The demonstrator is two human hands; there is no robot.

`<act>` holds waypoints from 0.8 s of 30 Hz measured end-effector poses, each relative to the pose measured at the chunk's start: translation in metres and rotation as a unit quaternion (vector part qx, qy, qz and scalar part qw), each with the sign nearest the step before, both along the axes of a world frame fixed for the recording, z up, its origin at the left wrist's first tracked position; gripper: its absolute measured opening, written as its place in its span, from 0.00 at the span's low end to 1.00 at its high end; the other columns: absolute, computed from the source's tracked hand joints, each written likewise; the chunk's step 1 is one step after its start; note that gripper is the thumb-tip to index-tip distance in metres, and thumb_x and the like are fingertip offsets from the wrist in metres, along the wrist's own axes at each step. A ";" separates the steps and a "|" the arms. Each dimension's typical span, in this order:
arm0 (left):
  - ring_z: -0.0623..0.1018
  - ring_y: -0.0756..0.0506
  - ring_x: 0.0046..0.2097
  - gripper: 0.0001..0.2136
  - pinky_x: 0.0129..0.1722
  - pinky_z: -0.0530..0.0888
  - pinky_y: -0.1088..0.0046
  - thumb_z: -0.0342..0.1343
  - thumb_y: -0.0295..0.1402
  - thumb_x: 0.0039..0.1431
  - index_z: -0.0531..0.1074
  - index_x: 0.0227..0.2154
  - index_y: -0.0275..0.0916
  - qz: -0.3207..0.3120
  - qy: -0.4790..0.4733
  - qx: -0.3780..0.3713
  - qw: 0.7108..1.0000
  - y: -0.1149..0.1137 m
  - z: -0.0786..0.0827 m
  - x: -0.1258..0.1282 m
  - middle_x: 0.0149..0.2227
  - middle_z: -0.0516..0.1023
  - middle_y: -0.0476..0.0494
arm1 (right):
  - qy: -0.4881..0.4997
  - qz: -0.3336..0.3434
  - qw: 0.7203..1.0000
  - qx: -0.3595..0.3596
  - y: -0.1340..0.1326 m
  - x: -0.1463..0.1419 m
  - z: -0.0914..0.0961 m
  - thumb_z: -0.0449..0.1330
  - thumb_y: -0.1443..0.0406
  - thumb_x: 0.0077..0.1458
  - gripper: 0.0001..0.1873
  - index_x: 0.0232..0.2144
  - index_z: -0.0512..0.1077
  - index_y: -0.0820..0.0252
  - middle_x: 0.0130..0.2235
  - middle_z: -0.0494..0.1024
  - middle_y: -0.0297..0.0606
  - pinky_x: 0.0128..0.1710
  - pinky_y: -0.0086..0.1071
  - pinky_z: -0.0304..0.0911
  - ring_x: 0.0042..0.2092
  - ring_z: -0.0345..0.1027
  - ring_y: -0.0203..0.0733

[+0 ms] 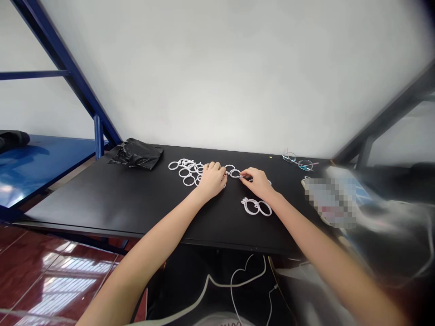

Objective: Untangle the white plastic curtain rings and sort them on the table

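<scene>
On a black table (pixel 102 199) my left hand (pixel 212 179) and my right hand (pixel 257 181) meet over a small white plastic ring (pixel 234 173). Both hands are closed, their fingertips pinching that ring from either side. A loose pile of several white rings (pixel 185 171) lies just left of my left hand. A joined pair of white rings (pixel 256 207) lies in front of my right wrist.
A crumpled black plastic bag (pixel 136 154) sits at the back left of the table. Eyeglasses (pixel 299 162) lie at the back right. A blurred phone (pixel 331 197) rests near the right edge. White cables (pixel 238 280) hang below. A blue metal rack (pixel 61 59) stands left.
</scene>
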State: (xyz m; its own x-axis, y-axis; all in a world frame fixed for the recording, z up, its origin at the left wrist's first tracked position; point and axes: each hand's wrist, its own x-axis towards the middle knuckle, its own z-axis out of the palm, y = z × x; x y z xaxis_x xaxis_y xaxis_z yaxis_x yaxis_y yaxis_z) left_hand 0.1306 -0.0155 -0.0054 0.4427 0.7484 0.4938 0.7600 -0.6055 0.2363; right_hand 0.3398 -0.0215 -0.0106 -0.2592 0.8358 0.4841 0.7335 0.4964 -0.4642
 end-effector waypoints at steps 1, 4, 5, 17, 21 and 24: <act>0.70 0.37 0.45 0.06 0.47 0.65 0.55 0.50 0.31 0.63 0.70 0.34 0.37 -0.001 -0.011 0.002 1.000 -0.001 0.001 0.001 0.39 0.73 0.37 | 0.009 0.001 1.000 0.007 -0.001 -0.001 0.002 0.62 0.72 0.48 0.05 0.29 0.76 0.59 0.29 0.77 0.35 0.33 0.35 0.67 0.30 0.72 0.40; 0.70 0.38 0.46 0.07 0.48 0.65 0.57 0.49 0.33 0.65 0.69 0.39 0.38 -0.010 -0.056 0.005 0.998 -0.005 0.004 0.004 0.42 0.73 0.38 | 0.047 0.001 0.998 0.039 -0.007 -0.005 0.009 0.61 0.72 0.49 0.05 0.28 0.76 0.59 0.29 0.76 0.35 0.32 0.34 0.68 0.30 0.71 0.40; 0.70 0.39 0.46 0.08 0.48 0.66 0.58 0.48 0.34 0.66 0.69 0.42 0.38 -0.015 -0.073 0.005 0.997 -0.006 0.005 0.005 0.44 0.73 0.39 | 0.062 0.001 0.997 0.053 -0.009 -0.006 0.012 0.60 0.71 0.49 0.05 0.29 0.76 0.59 0.29 0.76 0.35 0.32 0.34 0.68 0.30 0.71 0.40; 0.75 0.48 0.37 0.14 0.38 0.71 0.72 0.38 0.37 0.71 0.67 0.40 0.37 -0.158 -0.263 -0.033 0.951 -0.013 0.006 0.014 0.36 0.74 0.43 | 0.177 0.083 0.971 0.136 -0.039 -0.042 0.027 0.60 0.66 0.57 0.03 0.33 0.75 0.57 0.32 0.76 0.37 0.33 0.35 0.72 0.31 0.72 0.38; 0.71 0.48 0.31 0.17 0.34 0.69 0.70 0.36 0.37 0.71 0.65 0.30 0.38 -0.156 -0.253 -0.003 0.955 -0.017 0.010 0.010 0.29 0.70 0.45 | 0.193 0.096 0.970 0.116 -0.043 -0.048 0.023 0.58 0.64 0.60 0.05 0.36 0.74 0.57 0.32 0.78 0.37 0.34 0.34 0.74 0.32 0.75 0.39; 0.71 0.48 0.30 0.19 0.33 0.68 0.71 0.33 0.36 0.71 0.64 0.29 0.39 -0.166 -0.242 0.019 0.956 -0.019 0.012 0.008 0.29 0.70 0.44 | 0.198 0.102 0.967 0.121 -0.046 -0.049 0.020 0.58 0.64 0.61 0.04 0.37 0.73 0.57 0.33 0.79 0.38 0.35 0.35 0.74 0.34 0.76 0.41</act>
